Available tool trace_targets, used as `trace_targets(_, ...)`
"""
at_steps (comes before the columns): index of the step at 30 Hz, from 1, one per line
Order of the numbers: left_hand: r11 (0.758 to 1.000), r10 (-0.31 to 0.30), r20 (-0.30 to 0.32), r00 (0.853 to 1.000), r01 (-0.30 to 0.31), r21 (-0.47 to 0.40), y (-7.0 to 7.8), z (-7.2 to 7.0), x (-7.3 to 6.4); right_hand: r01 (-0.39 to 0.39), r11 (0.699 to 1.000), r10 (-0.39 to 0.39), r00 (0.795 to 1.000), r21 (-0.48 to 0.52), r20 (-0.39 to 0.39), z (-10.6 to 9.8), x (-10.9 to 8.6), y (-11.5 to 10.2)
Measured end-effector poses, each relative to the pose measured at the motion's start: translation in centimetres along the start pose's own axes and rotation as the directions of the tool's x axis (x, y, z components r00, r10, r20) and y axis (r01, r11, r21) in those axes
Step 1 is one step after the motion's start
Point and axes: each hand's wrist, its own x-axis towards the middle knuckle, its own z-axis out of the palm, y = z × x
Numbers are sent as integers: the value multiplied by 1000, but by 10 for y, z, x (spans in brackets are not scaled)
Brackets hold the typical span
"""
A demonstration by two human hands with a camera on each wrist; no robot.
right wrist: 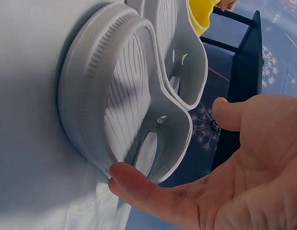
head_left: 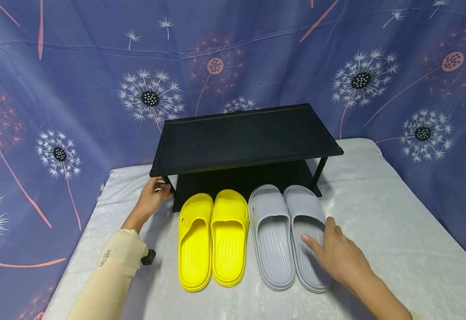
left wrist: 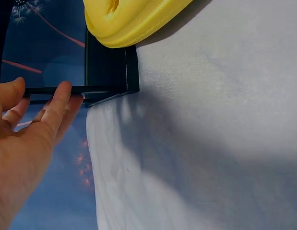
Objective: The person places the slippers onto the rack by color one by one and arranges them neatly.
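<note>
A black two-tier shoe rack [head_left: 244, 138] stands on the cloth-covered surface. My left hand [head_left: 154, 198] holds its left side frame under the top board; in the left wrist view, thumb and fingers lie around the thin black bar [left wrist: 102, 89]. Before the rack lie a pair of yellow slippers [head_left: 229, 249] and, to their right, a pair of grey slippers [head_left: 274, 253], toes toward the rack. My right hand [head_left: 342, 253] is at the outer side of the rightmost grey slipper [right wrist: 86, 91], thumb spread from the fingers, fingertips right at its edge.
A white cloth [head_left: 396, 222] covers the surface. Blue dandelion-print fabric [head_left: 256, 53] hangs behind and at both sides. The rack's lower shelf [head_left: 236, 178] lies behind the slipper toes. A small black object [head_left: 149, 257] shows beside the left sleeve.
</note>
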Motion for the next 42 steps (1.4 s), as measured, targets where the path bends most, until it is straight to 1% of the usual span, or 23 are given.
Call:
trace_targets(6, 1000, -5, 1, 1000, 5, 12, -1, 0, 1, -18, 1000, 18, 1000, -7, 9, 3, -1, 0)
trace_targets(11, 1000, 3, 0, 1000, -3, 18, -3, 0, 2, -27, 1000, 27, 1000, -13, 15, 6, -4, -1)
trace_targets(19, 1000, 12, -3, 1000, -12, 14, -2, 0, 2, -57, 998, 58, 997, -26, 47, 9, -5, -1)
trace_targets(22, 1000, 14, -5, 1000, -14, 20, -2, 0, 3, -61, 998, 62, 997, -32, 47, 12, -6, 0)
trace_targets(30, 1000, -7, -4, 1000, 7, 18, -3, 0, 3, -57, 998, 58, 997, -40, 46, 16, -7, 0)
trace_targets(35, 999, -11, -1, 1000, 11, 31, -4, -1, 3, -36, 999, 37, 999, -41, 26, 20, -10, 1)
trace_targets(42, 1000, -8, -6, 1000, 8, 25, -5, -1, 4, -41, 999, 41, 999, -33, -11, 25, -13, 1)
